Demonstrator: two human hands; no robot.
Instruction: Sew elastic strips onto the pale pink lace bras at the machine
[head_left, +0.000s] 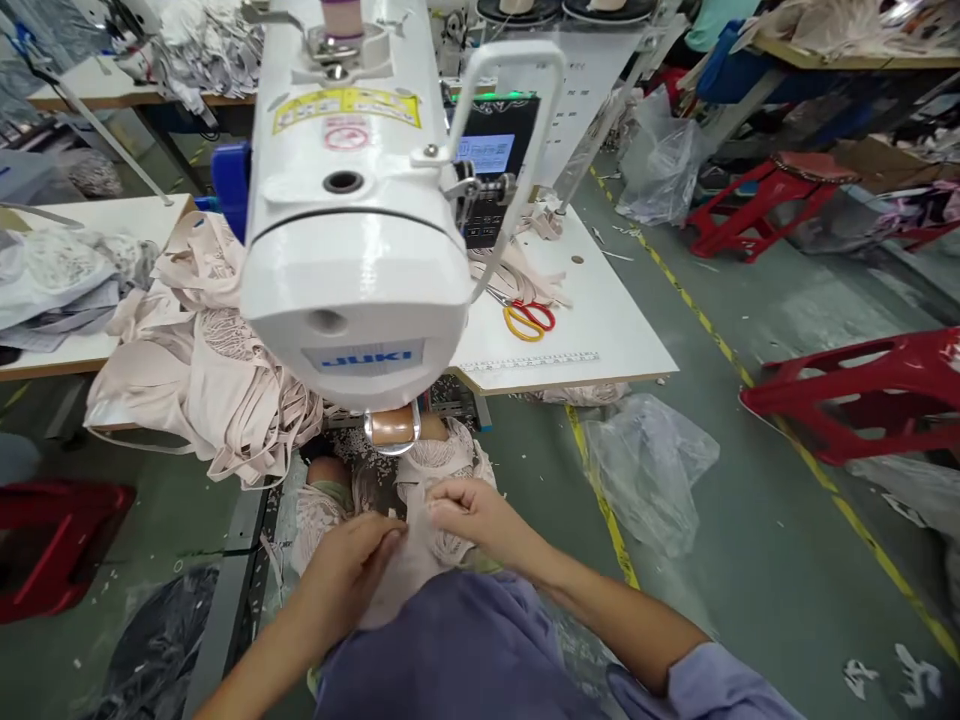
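Note:
Both my hands meet over my lap, below the head of a white JUKI sewing machine (360,230). My left hand (352,565) is closed, pinching a pale pink lace fabric piece (420,545). My right hand (469,515) pinches the same piece from the right, fingers pressed together. The fabric hangs down over my purple clothing (450,650). The machine head hides the needle area.
A heap of pale pink garments (202,370) lies on the white sewing table (592,330) to the left. Scissors with red and yellow handles (529,318) lie on the right. Red plastic stools (862,395) and clear plastic bags (649,465) stand on the green floor with a yellow line.

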